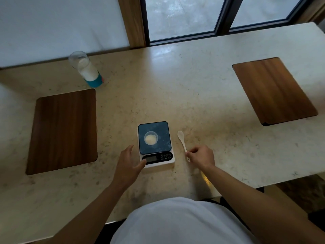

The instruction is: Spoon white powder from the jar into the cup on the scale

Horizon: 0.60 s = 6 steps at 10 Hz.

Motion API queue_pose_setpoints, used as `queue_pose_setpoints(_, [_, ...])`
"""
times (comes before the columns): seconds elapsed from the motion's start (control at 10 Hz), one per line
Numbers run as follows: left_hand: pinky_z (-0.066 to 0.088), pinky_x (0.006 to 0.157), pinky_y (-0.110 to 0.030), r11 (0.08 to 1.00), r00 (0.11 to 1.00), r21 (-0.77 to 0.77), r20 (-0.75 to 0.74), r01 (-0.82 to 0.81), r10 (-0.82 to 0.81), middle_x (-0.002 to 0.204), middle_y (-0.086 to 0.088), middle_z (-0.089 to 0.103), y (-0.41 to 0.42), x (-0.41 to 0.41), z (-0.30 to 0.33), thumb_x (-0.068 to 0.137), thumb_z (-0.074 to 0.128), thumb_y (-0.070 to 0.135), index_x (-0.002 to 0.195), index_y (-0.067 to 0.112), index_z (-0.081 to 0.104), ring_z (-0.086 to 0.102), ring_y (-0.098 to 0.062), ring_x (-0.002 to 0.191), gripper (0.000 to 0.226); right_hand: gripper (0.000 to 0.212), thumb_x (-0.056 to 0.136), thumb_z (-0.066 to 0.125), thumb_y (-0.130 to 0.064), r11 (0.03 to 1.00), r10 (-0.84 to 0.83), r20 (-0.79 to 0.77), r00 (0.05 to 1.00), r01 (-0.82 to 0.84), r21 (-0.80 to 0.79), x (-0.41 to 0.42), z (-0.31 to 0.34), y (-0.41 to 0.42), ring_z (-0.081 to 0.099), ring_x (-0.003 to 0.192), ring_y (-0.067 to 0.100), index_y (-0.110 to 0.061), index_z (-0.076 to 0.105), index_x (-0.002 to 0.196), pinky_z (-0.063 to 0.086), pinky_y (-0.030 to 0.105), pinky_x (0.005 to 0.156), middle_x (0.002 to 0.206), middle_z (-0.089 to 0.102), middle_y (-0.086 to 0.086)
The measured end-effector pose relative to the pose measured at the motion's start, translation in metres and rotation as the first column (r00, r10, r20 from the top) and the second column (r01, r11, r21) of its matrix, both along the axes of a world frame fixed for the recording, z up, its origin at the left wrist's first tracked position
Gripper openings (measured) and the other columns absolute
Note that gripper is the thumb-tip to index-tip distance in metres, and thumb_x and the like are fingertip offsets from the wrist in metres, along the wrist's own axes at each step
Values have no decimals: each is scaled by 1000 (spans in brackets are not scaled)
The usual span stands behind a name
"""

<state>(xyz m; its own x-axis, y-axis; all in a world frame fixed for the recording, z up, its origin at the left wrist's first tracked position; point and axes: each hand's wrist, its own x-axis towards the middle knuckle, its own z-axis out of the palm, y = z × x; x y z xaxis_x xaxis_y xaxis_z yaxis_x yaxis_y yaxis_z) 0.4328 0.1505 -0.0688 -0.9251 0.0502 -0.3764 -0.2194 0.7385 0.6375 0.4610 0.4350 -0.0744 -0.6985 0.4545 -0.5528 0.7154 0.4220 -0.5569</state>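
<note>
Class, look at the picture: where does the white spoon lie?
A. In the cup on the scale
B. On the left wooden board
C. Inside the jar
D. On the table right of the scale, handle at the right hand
D: the spoon lies on the table right of the scale, its handle at the right hand.

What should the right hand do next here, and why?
Probably lift the spoon and carry it to the jar at the far left. The right hand pinches its handle while the bowl lies on the counter, apparently empty. The cup on the scale holds only a little powder; the left hand rests open beside the scale.
</note>
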Motion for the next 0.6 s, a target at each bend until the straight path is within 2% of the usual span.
queue_pose_setpoints(0.3, [42, 110, -45, 999, 999, 16, 6, -40, 40, 154, -6, 45, -2, -3, -6, 87, 72, 51, 153, 20, 36, 47, -24, 136, 81, 13, 81, 79, -27, 999, 11, 12, 1000, -11, 31, -1, 0, 0, 68, 58, 6, -25, 75, 69, 60, 32, 63, 65, 71, -10])
queue_pose_setpoints(0.5, [43, 107, -41, 997, 997, 42, -17, -71, 72, 152, -6, 47, -3, -9, -6, 87, 71, 51, 151, 21, 37, 49, -23, 134, 78, 10, 83, 77, -32, 999, 27, -25, 999, -27, 20, -5, 6, 0, 67, 65, 7, -22, 77, 82, 60, 31, 67, 72, 71, -10])
queue_pose_setpoints(0.6, [45, 106, -45, 994, 994, 52, -41, -96, 98, 152, -10, 47, 1, -17, 1, 89, 69, 52, 151, 18, 38, 51, -27, 132, 77, 16, 87, 72, -35, 998, 68, -76, 995, -67, 18, -15, 11, -3, 64, 72, 5, -20, 75, 91, 58, 32, 75, 79, 69, -11])
